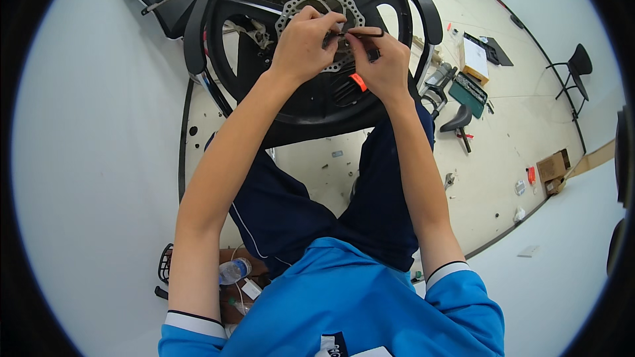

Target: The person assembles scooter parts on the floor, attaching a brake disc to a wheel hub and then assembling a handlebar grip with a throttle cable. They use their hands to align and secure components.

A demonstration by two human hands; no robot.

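Observation:
A black spoked wheel [307, 119] lies flat across the chair in front of me, with a silver perforated brake disc [286, 16] at its centre. My left hand [305, 43] is over the disc, its fingertips closed near the hub; what they pinch is hidden. Just to the right, my right hand [383, 59] grips a thin dark hex key [367, 32] between thumb and fingers. The key's inner end meets the left fingertips over the disc's middle. Under the right hand, an orange-and-black item [358, 82] shows between the wheel's spokes.
Black armrests [195, 33] flank the wheel. On the floor at right are a bicycle saddle [458, 119], a green tool case [468, 94], a white-and-yellow box [474, 59] and a cardboard box [553, 165]. A plastic bottle [235, 271] lies by my left side. A black chair [577, 66] stands far right.

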